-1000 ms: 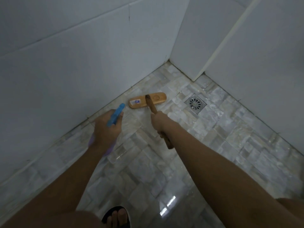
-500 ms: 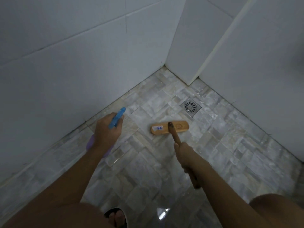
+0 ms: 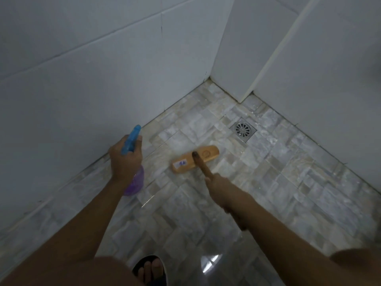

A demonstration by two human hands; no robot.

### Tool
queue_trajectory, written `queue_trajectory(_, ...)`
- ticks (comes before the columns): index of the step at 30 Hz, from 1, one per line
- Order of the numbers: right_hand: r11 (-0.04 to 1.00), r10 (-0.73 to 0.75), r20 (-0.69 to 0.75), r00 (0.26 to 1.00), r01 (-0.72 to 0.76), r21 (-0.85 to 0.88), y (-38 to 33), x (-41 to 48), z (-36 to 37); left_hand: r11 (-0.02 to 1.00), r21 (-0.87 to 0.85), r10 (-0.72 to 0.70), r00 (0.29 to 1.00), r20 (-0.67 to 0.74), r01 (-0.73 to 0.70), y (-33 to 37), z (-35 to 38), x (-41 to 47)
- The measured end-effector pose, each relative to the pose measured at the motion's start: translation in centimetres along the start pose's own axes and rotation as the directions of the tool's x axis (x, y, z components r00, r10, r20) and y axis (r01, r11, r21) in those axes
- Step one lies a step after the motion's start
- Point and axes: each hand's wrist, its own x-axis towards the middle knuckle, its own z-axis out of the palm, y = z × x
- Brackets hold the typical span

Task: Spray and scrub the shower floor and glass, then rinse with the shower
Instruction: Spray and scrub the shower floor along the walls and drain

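Both arms are bare from wrist to frame edge: the left forearm [image 3: 90,221] behind the left hand [image 3: 125,159], the right forearm [image 3: 278,234] behind the right hand [image 3: 218,188]. Well behind the left hand, one foot wears a dark open-toed sandal [image 3: 136,268]; its toes [image 3: 150,269] are uncovered. A bare left knee [image 3: 82,273] shows beside the sandal, and a bare right knee [image 3: 358,259] well behind the right hand.

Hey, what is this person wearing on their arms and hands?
Nothing shows: the left hand and right hand are gloveless, the left forearm and right forearm sleeveless as far as the frame reaches. No watch, ring or bracelet is visible.
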Motion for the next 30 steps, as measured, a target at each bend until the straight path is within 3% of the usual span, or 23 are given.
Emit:
queue_trajectory(4,0.997,0.068,0.025,0.997,-0.069,0.021,1.9,-2.8,2.5,0.991,0.095,0.087,0.995,0.054,-0.092,0.5,-0.6,-0.5)
queue_trajectory(9,0.999,-0.028,0.011,1.0,0.027,0.033,-4.2,0.7,1.1,0.991,0.11,0.068,0.99,0.122,-0.082,-0.4,-2.1,-1.1)
queue_trajectory(15,0.997,-0.081,-0.01,0.997,0.081,-0.008,-12.0,5.4,0.5,0.977,0.126,-0.196,0.961,0.194,0.174,-1.8,-5.3,-2.3)
queue_trajectory(20,0.987,-0.139,0.056,0.989,0.143,-0.073,-6.2,1.7,3.0,0.941,0.212,-0.294,0.947,0.132,0.263,-3.5,-7.3,-2.7)
queue_trajectory(25,0.991,-0.105,0.118,0.987,0.114,-0.069,-3.4,-1.2,5.7,0.95,0.214,-0.244,0.968,0.049,0.229,-3.7,-8.0,-3.3)
queue_trajectory(30,0.976,-0.194,0.051,0.98,0.198,-0.086,-11.8,3.1,5.0,0.974,0.168,-0.165,0.984,0.065,0.152,-3.7,-9.2,-3.4)
